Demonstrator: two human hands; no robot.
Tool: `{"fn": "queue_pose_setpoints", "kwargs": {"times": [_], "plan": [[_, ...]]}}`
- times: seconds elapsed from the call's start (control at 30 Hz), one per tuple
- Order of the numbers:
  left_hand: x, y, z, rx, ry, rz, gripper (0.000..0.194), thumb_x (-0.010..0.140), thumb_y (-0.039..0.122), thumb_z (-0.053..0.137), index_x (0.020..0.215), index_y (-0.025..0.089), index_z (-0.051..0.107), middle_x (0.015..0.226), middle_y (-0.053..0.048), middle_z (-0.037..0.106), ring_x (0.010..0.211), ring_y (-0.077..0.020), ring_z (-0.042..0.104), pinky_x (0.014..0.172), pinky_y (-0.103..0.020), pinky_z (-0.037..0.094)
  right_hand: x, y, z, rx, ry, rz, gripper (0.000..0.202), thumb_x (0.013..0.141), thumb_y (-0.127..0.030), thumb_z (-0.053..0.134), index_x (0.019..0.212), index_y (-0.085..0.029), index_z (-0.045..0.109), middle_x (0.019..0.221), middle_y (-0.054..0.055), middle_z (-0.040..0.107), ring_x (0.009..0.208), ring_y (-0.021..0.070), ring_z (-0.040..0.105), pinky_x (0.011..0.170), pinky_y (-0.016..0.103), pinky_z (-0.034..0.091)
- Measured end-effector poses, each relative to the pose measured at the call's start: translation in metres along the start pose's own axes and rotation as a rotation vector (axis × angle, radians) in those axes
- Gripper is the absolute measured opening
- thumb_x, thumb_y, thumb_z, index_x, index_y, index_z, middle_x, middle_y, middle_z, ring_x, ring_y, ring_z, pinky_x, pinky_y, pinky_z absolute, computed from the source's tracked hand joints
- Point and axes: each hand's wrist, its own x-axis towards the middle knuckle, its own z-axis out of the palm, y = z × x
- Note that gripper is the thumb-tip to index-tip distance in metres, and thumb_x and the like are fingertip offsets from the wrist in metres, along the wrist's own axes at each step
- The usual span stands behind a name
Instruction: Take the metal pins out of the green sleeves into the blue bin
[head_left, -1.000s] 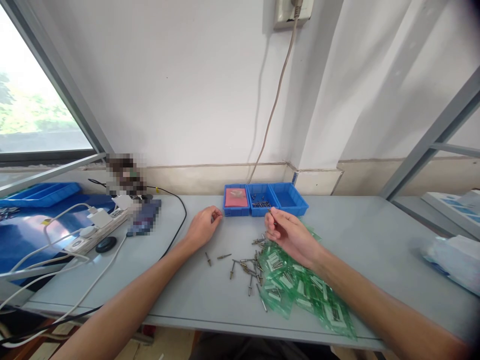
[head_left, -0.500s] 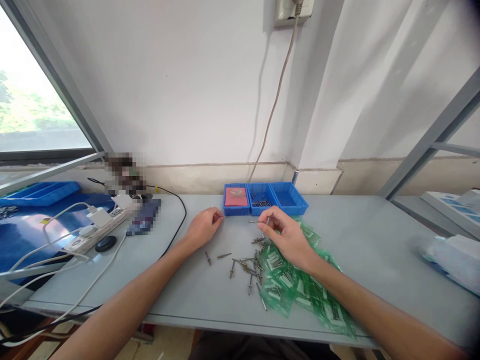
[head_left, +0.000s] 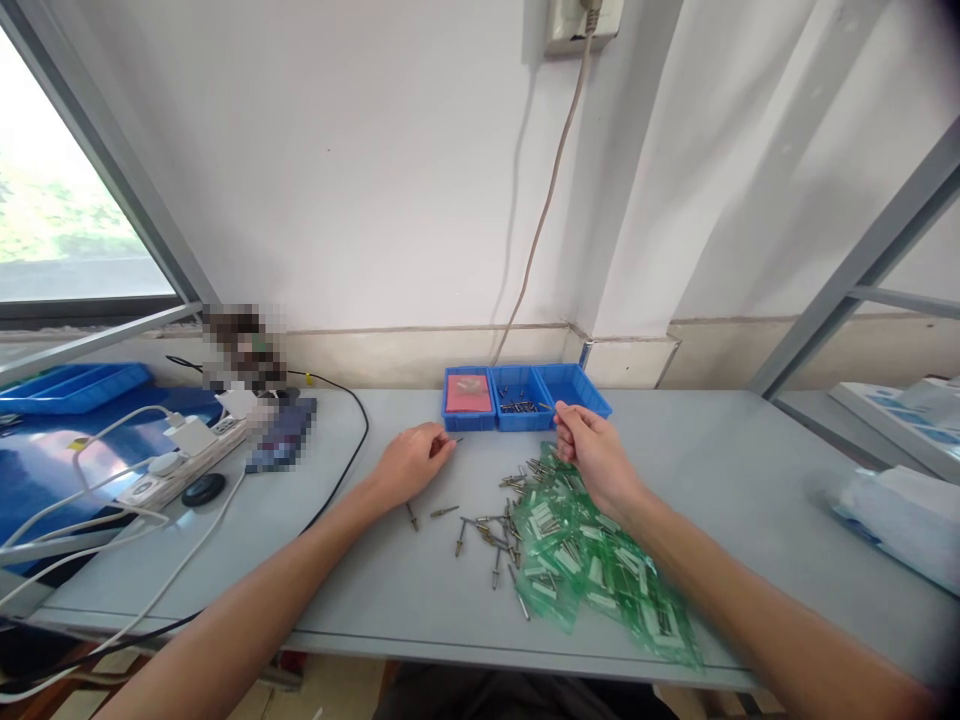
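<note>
Shifted rightward since the earlier frame, my right hand (head_left: 594,447) pinches a rivet-like piece (head_left: 545,406) by the blue bins (head_left: 519,424), left hand (head_left: 411,463) closed on a thin pin (head_left: 459,441), loose rivets (head_left: 492,540) nearer me on the table (head_left: 360,580); piece-by-piece handling seems underway, next move likely wanting a steady pinch.

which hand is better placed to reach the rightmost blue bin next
Probably the right hand: it is close to the rightmost blue bin, while the left hand is by the bin holding a red sheet.
</note>
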Motion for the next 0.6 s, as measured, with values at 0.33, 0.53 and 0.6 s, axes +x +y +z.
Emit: {"fn": "queue_pose_setpoints", "kwargs": {"times": [0.33, 0.53, 0.6], "plan": [[-0.003, 0.007, 0.003, -0.086, 0.005, 0.114, 0.026, 0.104, 0.040, 0.050, 0.091, 0.022, 0.063, 0.086, -0.001, 0.068, 0.073, -0.0178, 0.058, 0.069, -0.031, 0.041, -0.010, -0.008, 0.010, -0.202, -0.158, -0.095, 0.044, 0.092, -0.055, 0.069, 0.124, -0.025, 0.068, 0.096, 0.003, 0.072, 0.065, 0.0150, 0.059, 0.059, 0.029, 0.048], [-0.010, 0.015, -0.001, -0.153, -0.029, 0.286, 0.021, 0.107, 0.039, 0.051, 0.104, 0.023, 0.064, 0.094, -0.001, 0.067, 0.080, -0.0164, 0.058, 0.077, -0.029, 0.045, -0.020, 0.000, 0.012, -0.644, -0.465, -0.408, 0.021, 0.099, -0.038, 0.066, 0.115, -0.029, 0.076, 0.109, 0.005, 0.069, 0.085, 0.0199, 0.063, 0.078, 0.034, 0.050], [-0.011, 0.017, -0.001, -0.157, -0.036, 0.329, 0.019, 0.108, 0.038, 0.051, 0.105, 0.023, 0.064, 0.094, 0.000, 0.066, 0.080, -0.0160, 0.058, 0.077, -0.028, 0.045, -0.023, 0.002, 0.013, -0.720, -0.536, -0.446, 0.017, 0.101, -0.034, 0.064, 0.111, -0.030, 0.077, 0.105, 0.005, 0.069, 0.084, 0.0208, 0.063, 0.079, 0.035, 0.048]]}}
